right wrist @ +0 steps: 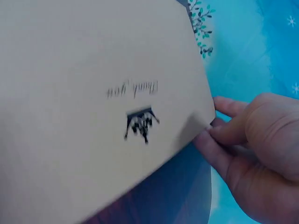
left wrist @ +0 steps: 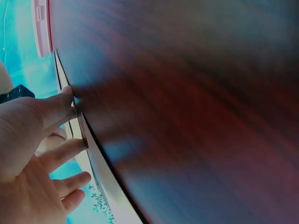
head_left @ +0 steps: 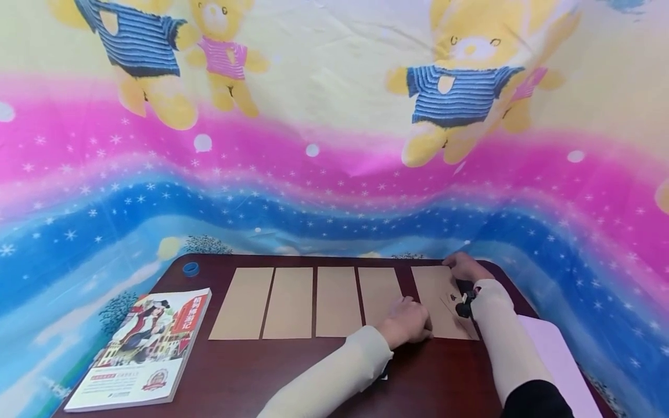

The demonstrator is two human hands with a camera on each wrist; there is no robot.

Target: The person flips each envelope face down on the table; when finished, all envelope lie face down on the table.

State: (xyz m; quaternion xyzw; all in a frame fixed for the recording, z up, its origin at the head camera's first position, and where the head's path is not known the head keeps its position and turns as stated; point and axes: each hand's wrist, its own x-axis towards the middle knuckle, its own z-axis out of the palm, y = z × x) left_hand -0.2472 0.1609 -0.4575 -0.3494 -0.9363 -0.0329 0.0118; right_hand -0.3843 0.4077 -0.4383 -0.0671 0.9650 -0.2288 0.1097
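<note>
A flat brown kraft paper piece [head_left: 430, 287] lies at the right end of a row on the dark table [head_left: 251, 377]. Upside down in the right wrist view, it carries a printed "Thank you" and a black crown-like mark [right wrist: 141, 122]. My right hand [head_left: 468, 269] pinches its far right corner between thumb and fingers. At its near left corner, my left hand [head_left: 403, 323] holds the edge with thumb and forefinger; the grip is partly hidden. The other left fingers [left wrist: 70, 148] are spread, one by the corner of the neighbouring piece [head_left: 378, 290].
More plain brown pieces [head_left: 287, 302] continue the row leftward. A book [head_left: 141, 354] lies at the left, with a blue ring-shaped object [head_left: 191, 269] beyond it. A pale pink flat item [head_left: 549, 342] is beside my right forearm. Behind the table hangs a printed bear cloth [head_left: 334, 157].
</note>
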